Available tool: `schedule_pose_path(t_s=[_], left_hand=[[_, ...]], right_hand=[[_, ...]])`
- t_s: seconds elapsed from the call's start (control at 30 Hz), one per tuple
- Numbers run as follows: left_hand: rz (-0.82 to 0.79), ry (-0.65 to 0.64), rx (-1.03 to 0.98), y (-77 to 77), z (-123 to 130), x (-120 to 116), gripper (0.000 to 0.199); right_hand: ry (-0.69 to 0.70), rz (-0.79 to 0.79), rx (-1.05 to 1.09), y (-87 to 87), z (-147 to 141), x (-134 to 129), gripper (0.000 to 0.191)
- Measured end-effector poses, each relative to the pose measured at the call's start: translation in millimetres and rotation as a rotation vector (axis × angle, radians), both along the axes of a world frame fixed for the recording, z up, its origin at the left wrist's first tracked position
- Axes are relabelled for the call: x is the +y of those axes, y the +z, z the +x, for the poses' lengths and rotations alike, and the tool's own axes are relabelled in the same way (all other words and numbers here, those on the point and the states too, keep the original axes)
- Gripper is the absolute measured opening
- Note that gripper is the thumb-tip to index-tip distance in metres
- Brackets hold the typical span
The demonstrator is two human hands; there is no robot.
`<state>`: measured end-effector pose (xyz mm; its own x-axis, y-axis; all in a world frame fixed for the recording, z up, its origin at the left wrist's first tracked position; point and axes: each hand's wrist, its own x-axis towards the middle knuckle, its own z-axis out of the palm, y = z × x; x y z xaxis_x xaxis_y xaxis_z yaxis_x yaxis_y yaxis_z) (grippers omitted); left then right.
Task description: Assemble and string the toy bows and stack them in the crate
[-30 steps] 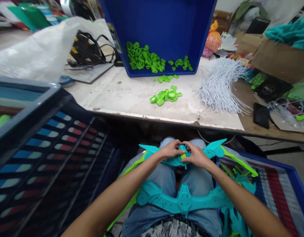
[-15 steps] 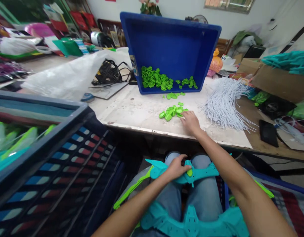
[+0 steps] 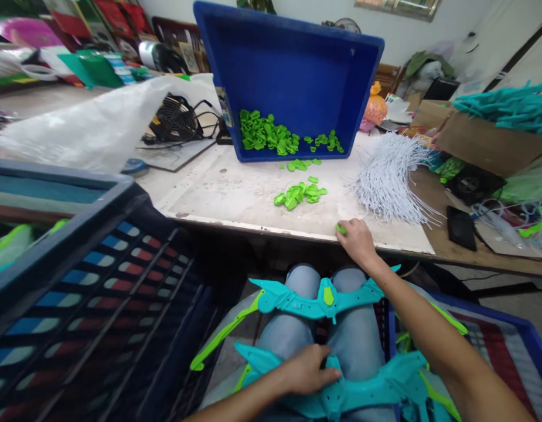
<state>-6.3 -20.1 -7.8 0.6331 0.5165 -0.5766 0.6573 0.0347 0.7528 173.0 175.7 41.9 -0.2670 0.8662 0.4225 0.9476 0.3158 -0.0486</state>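
Observation:
My right hand (image 3: 356, 239) is at the front edge of the table, its fingers pinched on a small green plastic piece (image 3: 341, 229). My left hand (image 3: 309, 370) is closed round the middle of the nearer turquoise plastic toy bow (image 3: 362, 391), which lies across my lap. Beyond it, over my knees, rests another turquoise toy bow (image 3: 306, 305) with green limbs; a green piece (image 3: 328, 296) sits in its centre. A small pile of green pieces (image 3: 299, 194) lies on the table, left of my right hand.
A blue bin (image 3: 292, 76) lies tipped on its side on the table (image 3: 209, 196), with many green pieces inside. White strings (image 3: 385, 181) lie to the right. A dark slatted crate (image 3: 99, 293) stands at my left. Turquoise parts (image 3: 508, 108) top a cardboard box.
My right hand has drawn back from the green pile towards the table edge, holding a green piece. My left hand has moved from the farther toy bow to the nearer one.

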Motion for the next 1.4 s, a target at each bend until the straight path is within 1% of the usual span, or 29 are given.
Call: schedule_pose_path(t_s=[0.07, 0.13, 0.2, 0.3, 0.37, 0.43, 0.47, 0.53, 0.6, 0.67, 0.73, 0.77, 0.83, 0.9, 0.97, 1.1, 1.17, 1.23, 1.3, 1.4], left_hand=[[-0.015, 0.011, -0.032, -3.1, 4, 0, 0.031], [-0.019, 0.055, -0.083, -4.6, 5, 3, 0.028], [-0.034, 0.09, -0.133, -5.2, 4, 7, 0.026], [-0.085, 0.117, -0.166, -5.5, 0, 14, 0.028], [-0.117, 0.114, -0.185, -5.2, -2, 18, 0.033], [-0.149, 0.11, -0.22, -4.7, -6, 20, 0.038], [-0.172, 0.117, -0.24, -4.8, -7, 21, 0.04], [-0.262, 0.151, -0.258, -6.2, -10, 22, 0.044], [-0.372, 0.196, -0.249, -9.0, -12, 23, 0.047], [-0.448, 0.238, -0.232, -12.0, -12, 23, 0.049], [-0.47, 0.271, -0.227, -14.0, -11, 23, 0.051], [-0.477, 0.282, -0.227, -14.5, -10, 23, 0.052], [-0.479, 0.294, -0.23, -14.9, -8, 23, 0.054], [-0.472, 0.295, -0.234, -15.6, -7, 23, 0.056], [-0.46, 0.292, -0.236, -16.9, -6, 22, 0.058], [-0.447, 0.267, -0.259, -19.7, -8, 19, 0.064], [-0.436, 0.241, -0.287, -19.3, -9, 18, 0.063], [-0.399, 0.191, -0.319, -17.4, -10, 18, 0.058], [-0.331, 0.11, -0.348, -14.6, -12, 18, 0.05], [-0.184, 0.004, -0.358, -11.5, -12, 17, 0.044]], right_hand=[[0.041, 0.001, -0.001, -0.4, 10, -14, 0.013], [0.103, -0.016, 0.027, 3.2, 17, -18, 0.016], [0.22, -0.056, 0.065, 8.7, 23, -13, 0.02], [0.431, -0.197, 0.113, 16.2, 30, 2, 0.015], [0.463, -0.289, 0.136, 19.7, 33, 7, 0.013], [0.419, -0.299, 0.171, 21.4, 33, -3, 0.011], [0.402, -0.285, 0.201, 21.2, 33, -15, 0.012], [0.423, -0.27, 0.28, 18.7, 30, -56, 0.02], [0.512, -0.299, 0.35, 12.8, 26, -113, 0.027], [0.609, -0.33, 0.352, 2.8, 22, -174, 0.025], [0.601, -0.353, 0.337, -11.0, 17, -225, 0.022], [0.583, -0.343, 0.327, -18.6, 14, -244, 0.02], [0.532, -0.305, 0.31, -32.9, 9, -267, 0.02], [0.492, -0.262, 0.307, -43.3, 5, -275, 0.021], [0.469, -0.234, 0.318, -48.8, 1, -275, 0.022], [0.467, -0.219, 0.338, -51.2, -1, -275, 0.021], [0.468, -0.225, 0.349, -52.3, -1, -278, 0.02], [0.448, -0.226, 0.368, -54.9, -2, -282, 0.018], [0.397, -0.244, 0.393, -59.1, -4, -286, 0.016], [0.291, -0.32, 0.474, -66.6, -8, -292, 0.024]])
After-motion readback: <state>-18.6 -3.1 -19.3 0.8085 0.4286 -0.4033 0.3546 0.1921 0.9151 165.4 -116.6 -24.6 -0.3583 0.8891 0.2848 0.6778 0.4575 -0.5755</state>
